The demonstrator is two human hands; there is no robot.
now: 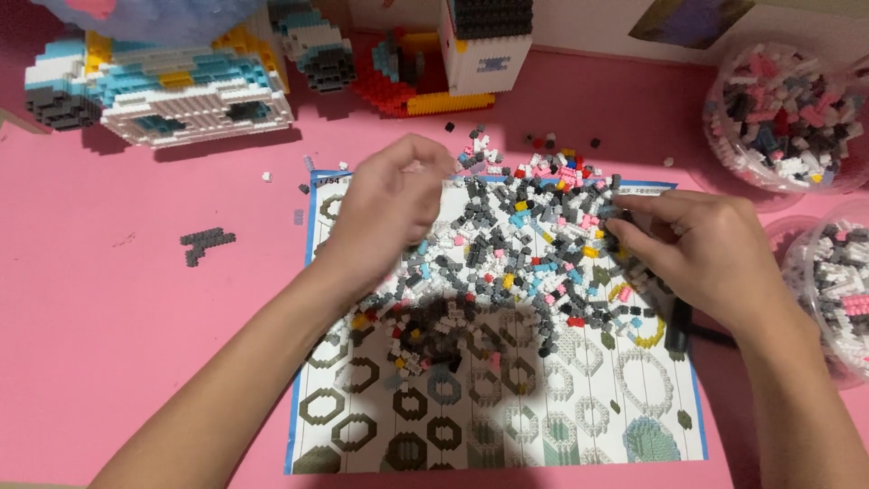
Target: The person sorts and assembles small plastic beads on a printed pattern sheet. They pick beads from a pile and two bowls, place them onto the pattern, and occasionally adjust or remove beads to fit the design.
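Evidently, both hands were sorting through loose bricks on the sheet.

Left of the sheet [579,426] a small grey piece [206,241] lay alone on the pink table [109,344], and beyond the sheet's top-left corner stood a blue-and-white model [158,86]. The left hand [389,213], blurred over the sheet's upper left, had fingers curled in as if pinching a brick, though whether it held one I could not tell. The bricks [516,244] lay heaped across the sheet's upper half, spilling past its top edge. The right hand [706,249] rested at the sheet's right edge, fingertips pressed into the heap; what it gripped was hidden. Two tubs [787,113] of more bricks stood right of the sheet. This looked like the picking-out step; any next pick would call for a fine pinch on one tiny brick without scattering its neighbours.
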